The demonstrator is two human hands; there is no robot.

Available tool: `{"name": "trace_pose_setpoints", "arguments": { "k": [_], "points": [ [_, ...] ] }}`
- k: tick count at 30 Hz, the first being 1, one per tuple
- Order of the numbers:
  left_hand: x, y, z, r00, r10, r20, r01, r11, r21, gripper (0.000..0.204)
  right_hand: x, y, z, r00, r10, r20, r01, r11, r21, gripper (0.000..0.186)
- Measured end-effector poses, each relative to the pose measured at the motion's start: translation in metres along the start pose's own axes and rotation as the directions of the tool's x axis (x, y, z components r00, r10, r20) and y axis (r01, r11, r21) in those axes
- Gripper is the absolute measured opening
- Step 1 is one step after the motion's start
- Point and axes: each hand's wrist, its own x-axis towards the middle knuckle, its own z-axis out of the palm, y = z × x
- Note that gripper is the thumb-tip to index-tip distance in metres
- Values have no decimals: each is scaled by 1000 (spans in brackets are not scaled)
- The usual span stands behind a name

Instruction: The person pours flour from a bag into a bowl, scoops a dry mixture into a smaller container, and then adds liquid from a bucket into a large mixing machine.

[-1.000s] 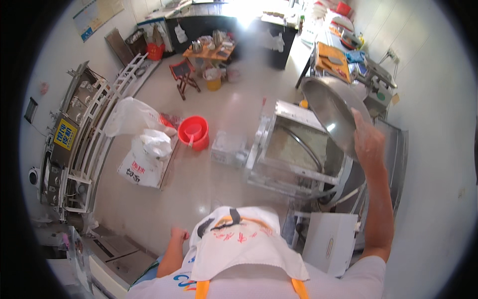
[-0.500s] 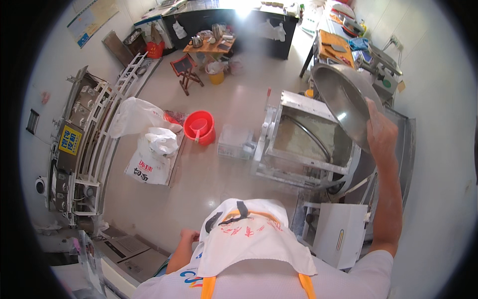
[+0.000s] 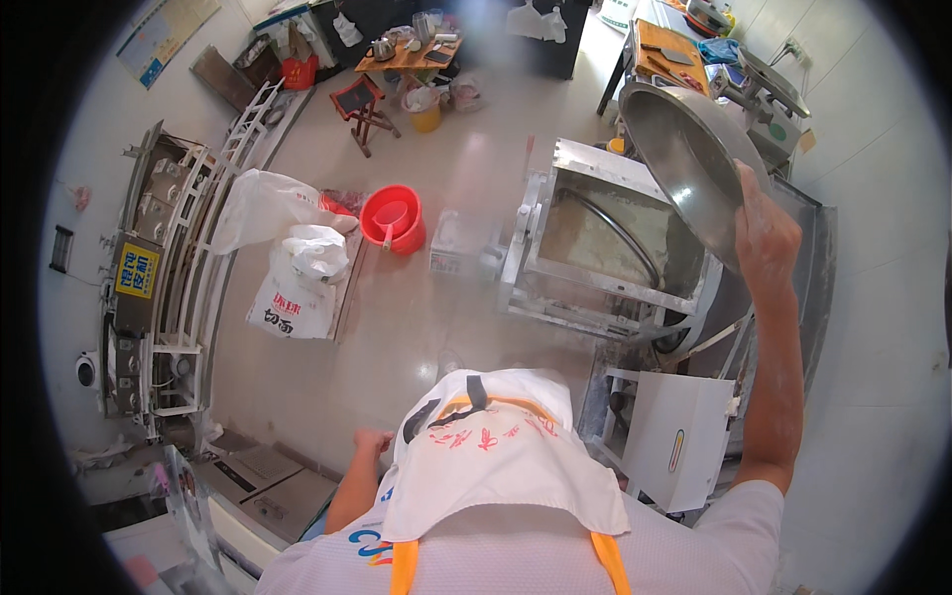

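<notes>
My right hand (image 3: 769, 236) grips the rim of a large round metal basin (image 3: 674, 164). The basin is tilted, its hollow side toward the left, above the right rear of the dough mixer (image 3: 595, 223). Inside the mixer's open trough a curved metal bar shows, with pale residue on the walls. My left hand (image 3: 373, 439) hangs low beside the white apron (image 3: 496, 466), fingers curled, and nothing is visible in it.
Left of the mixer stand a red bucket (image 3: 410, 238) with a pink dipper and a white sack (image 3: 293, 297). A metal-framed machine (image 3: 139, 297) lines the left wall. A folding stool (image 3: 362, 109) and a low wooden table (image 3: 409, 58) are farther back.
The room has shifted upward in the view. My right hand still holds the tilted basin over the mixer's side. My left hand stays low by the apron.
</notes>
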Motion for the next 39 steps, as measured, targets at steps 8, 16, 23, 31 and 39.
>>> {"name": "trace_pose_setpoints", "arguments": {
  "k": [8,16,23,31,39],
  "points": [
    [5,-29,-7,997,40,71,-43,998,45,23,-11,12,18,1000,-1,1,1,998,66,60],
    [-69,1,18,995,-73,-62,83,980,181,28,-25,25,32,999,32,11,-33,995,91,57],
    [-37,-37,2,964,188,-191,-85,890,448,38,-35,28,54,998,63,11,-64,988,141,58],
    [-25,-30,10,909,153,-388,11,921,389,37,-62,31,102,986,168,-5,-166,977,132,59],
    [14,-30,2,943,298,-151,-109,702,703,22,-85,36,138,988,152,18,-153,985,79,61]
  ]
}}
